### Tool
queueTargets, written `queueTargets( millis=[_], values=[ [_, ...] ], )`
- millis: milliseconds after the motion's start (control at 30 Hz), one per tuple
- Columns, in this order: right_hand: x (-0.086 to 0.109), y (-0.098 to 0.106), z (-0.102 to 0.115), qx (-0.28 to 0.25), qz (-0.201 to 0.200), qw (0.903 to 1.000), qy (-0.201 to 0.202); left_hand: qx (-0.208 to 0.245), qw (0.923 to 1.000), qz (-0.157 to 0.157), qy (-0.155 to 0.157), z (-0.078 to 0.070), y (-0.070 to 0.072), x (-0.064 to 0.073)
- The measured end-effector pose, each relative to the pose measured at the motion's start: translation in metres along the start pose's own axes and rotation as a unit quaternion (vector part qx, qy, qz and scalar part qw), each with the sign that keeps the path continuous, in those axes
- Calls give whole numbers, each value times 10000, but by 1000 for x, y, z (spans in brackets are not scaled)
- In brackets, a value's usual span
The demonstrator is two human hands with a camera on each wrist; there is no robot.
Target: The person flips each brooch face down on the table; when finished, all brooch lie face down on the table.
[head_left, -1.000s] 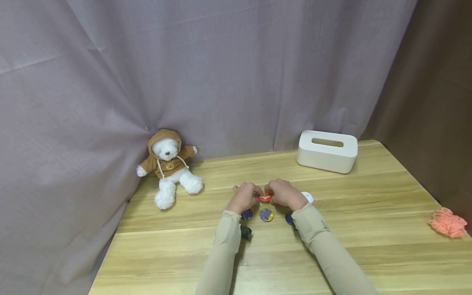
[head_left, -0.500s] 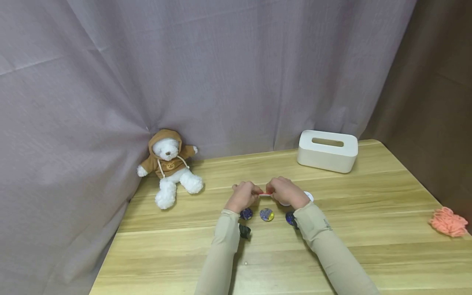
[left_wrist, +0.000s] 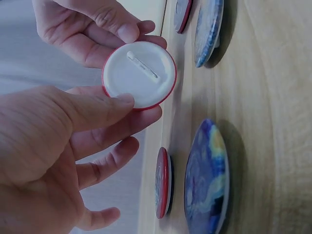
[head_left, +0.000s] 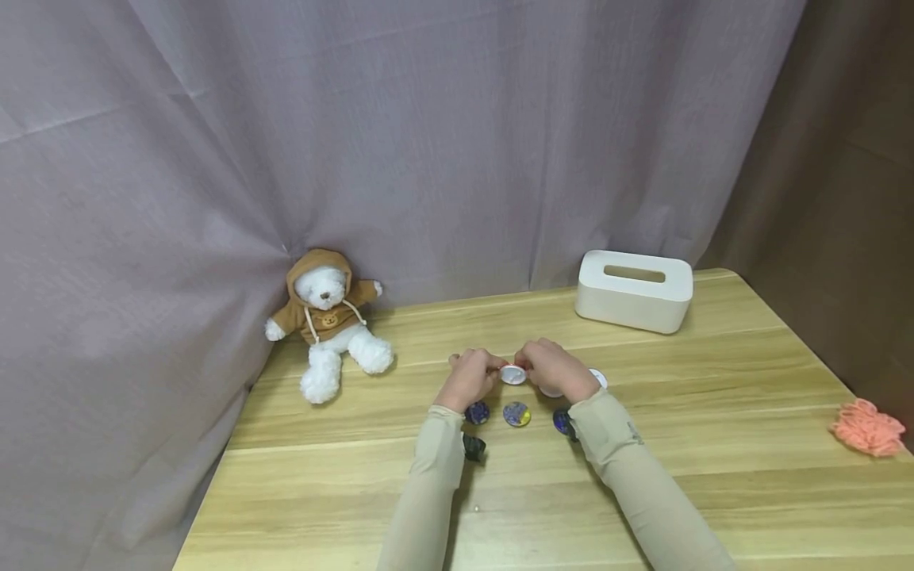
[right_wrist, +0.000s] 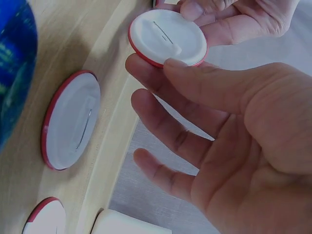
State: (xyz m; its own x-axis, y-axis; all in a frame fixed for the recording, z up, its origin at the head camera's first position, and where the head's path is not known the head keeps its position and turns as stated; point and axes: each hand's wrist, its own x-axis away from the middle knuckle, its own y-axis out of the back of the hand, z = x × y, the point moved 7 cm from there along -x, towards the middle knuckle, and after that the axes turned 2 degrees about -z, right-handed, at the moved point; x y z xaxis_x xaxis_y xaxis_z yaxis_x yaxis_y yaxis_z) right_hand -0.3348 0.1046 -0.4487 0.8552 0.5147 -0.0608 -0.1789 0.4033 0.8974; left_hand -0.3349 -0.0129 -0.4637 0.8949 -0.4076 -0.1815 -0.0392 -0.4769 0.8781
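Observation:
A red-rimmed pin badge [head_left: 512, 375] is held off the table between both hands, its white back with the safety pin towards me. My left hand [head_left: 471, 379] pinches one edge between thumb and forefinger, the other fingers spread, as the left wrist view shows. On the opposite edge, my right hand [right_wrist: 219, 112] pinches it the same way. Below the hands lie a dark blue badge [head_left: 477, 412], a blue-and-yellow badge [head_left: 517, 414] and another blue badge [head_left: 562, 422] partly covered by the right wrist. Two white-backed badges [right_wrist: 72, 122] lie pin side up by the right hand.
At the back left sits a white teddy bear [head_left: 328, 317] in a brown hoodie. A white tissue box [head_left: 634, 293] stands at the back right, and coral yarn [head_left: 867, 428] lies at the right edge. A grey curtain [head_left: 428, 159] hangs behind the wooden table [head_left: 343, 492].
The held badge has turned over: its red printed front showed first, then it stood edge-on, and now its white back shows. Both hands have stayed nearly in place.

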Motion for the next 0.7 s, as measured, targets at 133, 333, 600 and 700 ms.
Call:
queueTargets(
  millis=[133,333,600,700],
  values=[
    [-2,1,0,-53,-70,10000,12,54,9999,-107,-30,-1,2,0],
    [-3,-1,1,-122,14,9998,-123,35,9999,-101,40,0,2,0],
    [-3,-7,1,-189,139,9993,-283,-3,9996,-41,275,2,1,3],
    [-2,-9,1,-198,125,9993,-280,21,9996,-12,298,3,0,5]
  ],
)
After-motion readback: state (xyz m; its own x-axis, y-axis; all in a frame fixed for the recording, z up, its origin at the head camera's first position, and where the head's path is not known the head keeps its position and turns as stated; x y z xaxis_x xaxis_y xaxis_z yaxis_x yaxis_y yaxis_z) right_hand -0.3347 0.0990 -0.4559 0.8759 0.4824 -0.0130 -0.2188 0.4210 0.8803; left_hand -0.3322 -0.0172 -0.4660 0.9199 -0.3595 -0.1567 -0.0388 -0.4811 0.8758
